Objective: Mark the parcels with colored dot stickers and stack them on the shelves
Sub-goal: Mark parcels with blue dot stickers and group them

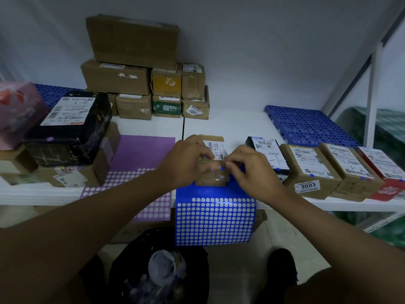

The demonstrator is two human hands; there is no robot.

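On white shelf (241,126) — taped cardboard parcel (211,172), both hands gripping, round blue dot (222,168).

A blue sticker sheet (215,220) and a purple sticker sheet (140,159) show rows of pale dots; brown cardboard parcels (118,77), white shelf (236,126).

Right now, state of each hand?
Left hand: fingers curled, gripping the small cardboard parcel.
Right hand: fingertips pinch at the blue dot sticker on that parcel.
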